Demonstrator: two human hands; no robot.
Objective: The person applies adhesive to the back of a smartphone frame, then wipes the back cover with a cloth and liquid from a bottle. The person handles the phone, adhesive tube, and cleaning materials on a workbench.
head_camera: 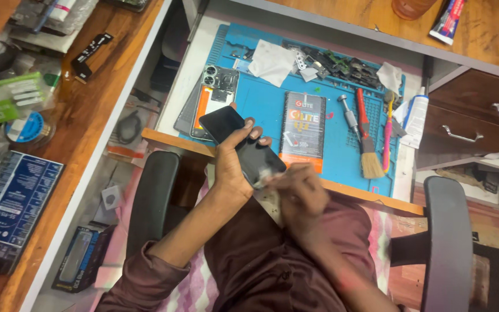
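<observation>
**Dark phone held over the lap at a repair bench**

The wooden counter (96, 110) ran down the left side of the view, strewn with boxes and packets. Ahead lay a blue work mat (261, 98), its near edge just beyond the person's knees. Two black chair armrests (152, 196) flanked the seated person, well apart from each other.

On the mat, a dark retail box with an orange band (302, 132) stood just right of centre. To its left lay an opened phone back with its camera cluster (215, 99) showing. A white cloth (272, 62) sat near the mat's far edge, beside a heap of small dark parts (342, 63). To the right of the box lay a paintbrush (368, 144) and a pink-handled tool (388, 136), side by side.

The left hand (230, 167) gripped a dark phone (244, 147) from below, fingers wrapped round its edge, holding it tilted above the mat's near edge. The right hand (298, 193) was blurred, touching the phone's lower end; whether its fingers pinched anything could not be told.
</observation>
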